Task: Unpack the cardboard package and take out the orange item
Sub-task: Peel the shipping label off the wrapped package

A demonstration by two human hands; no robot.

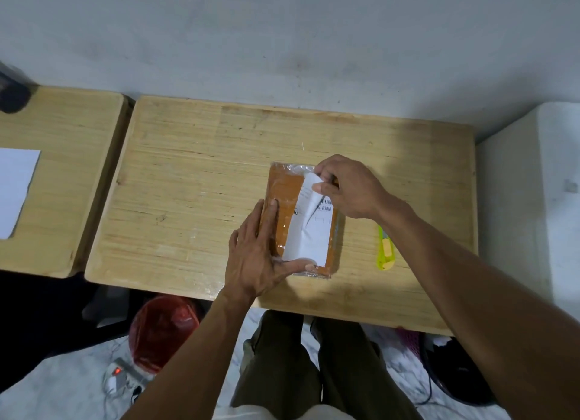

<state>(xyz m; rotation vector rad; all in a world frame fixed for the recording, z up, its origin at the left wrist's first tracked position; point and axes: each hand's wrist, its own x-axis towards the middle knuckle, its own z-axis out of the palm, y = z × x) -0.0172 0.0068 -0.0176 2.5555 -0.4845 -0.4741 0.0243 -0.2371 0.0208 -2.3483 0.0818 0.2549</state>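
Note:
A flat brown cardboard package (284, 193) wrapped in clear tape lies on the wooden table (194, 184), right of centre. A white shipping label (309, 234) covers its right half. My right hand (348, 189) pinches the label's top corner, which is curled up off the package. My left hand (257, 256) lies flat on the package's left edge, fingers straight, thumb along the near edge. No orange item shows.
A green and yellow utility knife (386, 250) lies on the table right of the package, partly under my right forearm. A second wooden table (62, 174) with a white sheet (14, 190) stands to the left. A red bag (163, 328) and cables sit on the floor.

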